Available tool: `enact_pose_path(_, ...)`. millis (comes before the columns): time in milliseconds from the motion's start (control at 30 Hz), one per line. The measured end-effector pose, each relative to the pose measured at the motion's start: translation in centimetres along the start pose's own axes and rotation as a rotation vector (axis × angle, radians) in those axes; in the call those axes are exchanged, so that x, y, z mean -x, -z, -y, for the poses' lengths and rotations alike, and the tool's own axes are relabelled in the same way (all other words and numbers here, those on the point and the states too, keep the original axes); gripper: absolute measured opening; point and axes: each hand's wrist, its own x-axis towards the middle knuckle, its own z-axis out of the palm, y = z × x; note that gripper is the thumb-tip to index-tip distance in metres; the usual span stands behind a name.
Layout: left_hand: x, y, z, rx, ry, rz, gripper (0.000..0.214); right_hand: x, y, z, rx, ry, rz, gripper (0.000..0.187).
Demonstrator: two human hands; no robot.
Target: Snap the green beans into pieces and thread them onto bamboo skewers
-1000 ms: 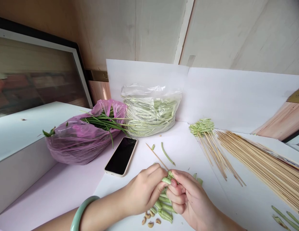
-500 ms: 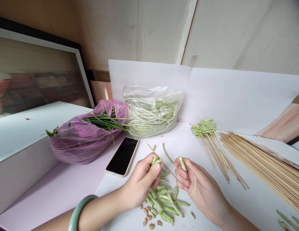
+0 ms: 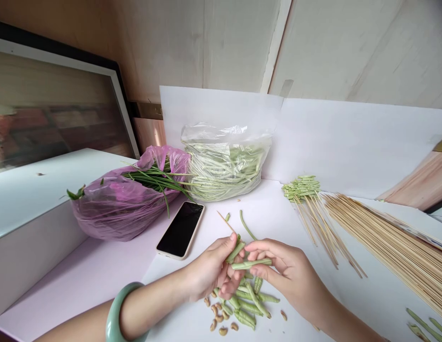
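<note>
My left hand [image 3: 215, 268], a pale green bangle on its wrist, is closed around a wooden skewer [image 3: 225, 220] and short green bean pieces [image 3: 236, 251] on it. The skewer's bare end points up and left. In my right hand [image 3: 281, 266], a cut bean piece [image 3: 251, 263] is pinched between thumb and fingers, lying nearly level close to the left hand's pieces. Below the hands lies a pile of cut bean pieces [image 3: 254, 299] on white paper, with several tan beans [image 3: 219, 318] at its left. My palms hide part of the pile.
A phone [image 3: 181, 230] lies left of my hands. Behind it are a purple bag of greens [image 3: 117, 204] and a clear bag of long beans [image 3: 224, 166]. To the right are filled skewers [image 3: 302, 187] and a stack of bare skewers [image 3: 380, 242]. A white box [image 3: 39, 228] stands left.
My right hand has moved left, and its bean piece has turned from upright to nearly level beside the left hand's pieces. The left hand has turned, fingers more opened beneath.
</note>
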Motion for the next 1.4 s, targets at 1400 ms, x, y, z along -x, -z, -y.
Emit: enact_pose_path(1400,1.9,-1.1,0.7,-0.98,-0.625,-0.15,0.02,0.7,-4.2,0.8,-0.493,-0.26,-0.13,0.051)
